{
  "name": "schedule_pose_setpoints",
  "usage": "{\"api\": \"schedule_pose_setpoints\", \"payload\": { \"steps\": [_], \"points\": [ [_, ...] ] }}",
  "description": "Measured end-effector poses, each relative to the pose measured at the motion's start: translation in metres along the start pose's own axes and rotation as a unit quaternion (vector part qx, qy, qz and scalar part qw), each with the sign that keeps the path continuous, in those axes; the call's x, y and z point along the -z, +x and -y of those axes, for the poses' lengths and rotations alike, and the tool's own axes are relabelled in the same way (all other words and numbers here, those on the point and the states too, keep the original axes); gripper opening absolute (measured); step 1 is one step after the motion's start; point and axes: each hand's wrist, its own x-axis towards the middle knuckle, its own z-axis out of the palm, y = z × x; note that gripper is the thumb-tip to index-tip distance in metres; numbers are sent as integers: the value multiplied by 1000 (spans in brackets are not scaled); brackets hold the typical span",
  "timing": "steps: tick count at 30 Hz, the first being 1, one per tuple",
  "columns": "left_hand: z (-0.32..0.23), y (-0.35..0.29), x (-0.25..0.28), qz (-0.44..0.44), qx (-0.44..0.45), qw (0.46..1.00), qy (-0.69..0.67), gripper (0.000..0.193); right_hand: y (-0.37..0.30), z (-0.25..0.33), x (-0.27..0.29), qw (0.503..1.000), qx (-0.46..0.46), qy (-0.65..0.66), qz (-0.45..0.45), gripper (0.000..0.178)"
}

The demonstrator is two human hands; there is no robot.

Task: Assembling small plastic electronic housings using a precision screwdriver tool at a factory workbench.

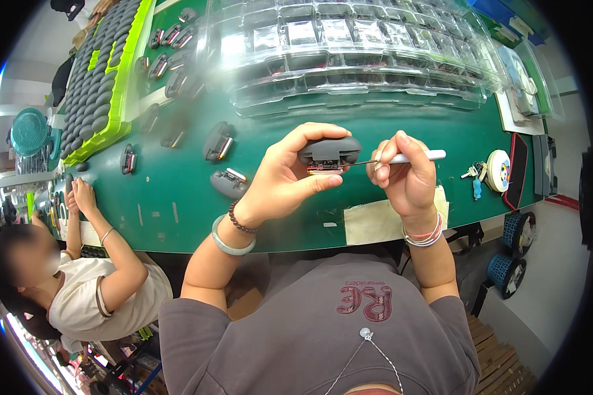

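My left hand point(280, 176) grips a dark grey rounded casing point(329, 149) between thumb and fingers, above the green table point(290, 237). Its open side faces me and shows a small circuit board with red and silver parts. In my right hand point(412, 181) is a white pen-like tool point(420, 157), pinched between thumb and fingers. The tool's thin dark shaft points left and reaches the casing's open side; whether its tip touches the board cannot be made out. Similar dark casings lie to the left of my left hand, the nearest being one casing point(229, 183) by my wrist.
Stacked clear plastic trays point(359, 99) fill the back. At the left, a lime-green crate point(124, 128) holds many grey casings. A yellowish sheet point(369, 222) lies under my right wrist. Keys point(476, 172), a white round object point(498, 170) and a co-worker point(105, 283) flank me.
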Motion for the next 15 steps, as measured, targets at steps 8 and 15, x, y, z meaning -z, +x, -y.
{"api": "schedule_pose_setpoints", "payload": {
  "steps": [8,15],
  "points": [
    [1,1,0,-9,22,999,-46,51,3,-10,5,986,-93,138,-14,35],
    [3,2,2,-48,-71,992,87,44,-5,-1,-2,990,110,-82,-28,37]
  ]
}}
